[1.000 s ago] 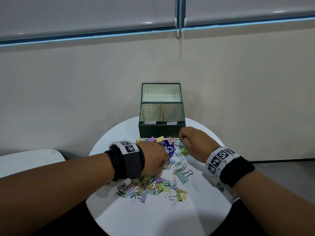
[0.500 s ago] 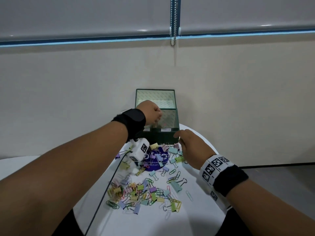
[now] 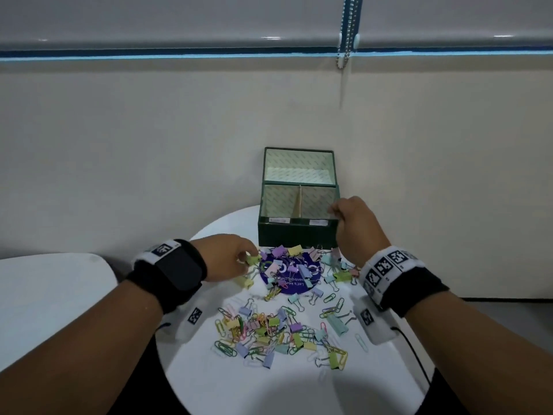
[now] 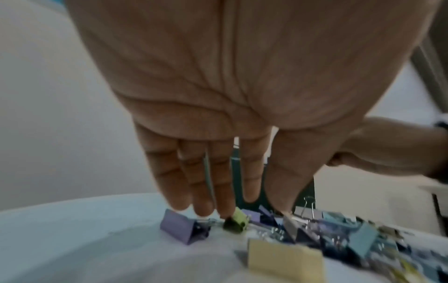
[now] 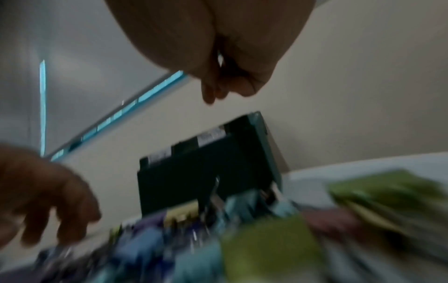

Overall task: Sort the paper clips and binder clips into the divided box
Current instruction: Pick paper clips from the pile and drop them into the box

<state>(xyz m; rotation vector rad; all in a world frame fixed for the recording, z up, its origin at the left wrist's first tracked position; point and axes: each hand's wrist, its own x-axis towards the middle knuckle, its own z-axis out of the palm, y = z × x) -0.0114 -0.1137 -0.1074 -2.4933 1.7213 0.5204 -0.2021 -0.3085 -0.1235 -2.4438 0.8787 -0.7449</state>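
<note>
The dark green divided box (image 3: 297,236) stands open at the table's far edge, with a card divider (image 3: 299,202) between its two front compartments. Pastel binder clips and paper clips (image 3: 278,327) lie scattered in front of it. My left hand (image 3: 247,259) reaches down at the pile's left edge. Its straight fingertips (image 4: 224,212) touch a green binder clip (image 4: 236,222), beside a purple one (image 4: 184,228). My right hand (image 3: 333,211) hovers over the box's right front corner, fingertips pinched together (image 5: 218,92). Anything between them is hidden.
The round white table (image 3: 269,387) ends close behind the box, at a beige wall. A purple printed disc (image 3: 291,277) lies under the far clips. Another white surface (image 3: 45,295) lies at the left. A bead chain (image 3: 344,40) hangs above.
My left hand came back from over the box down to the pile's left edge. My right hand lifted off the pile and moved up to the box's right front corner.
</note>
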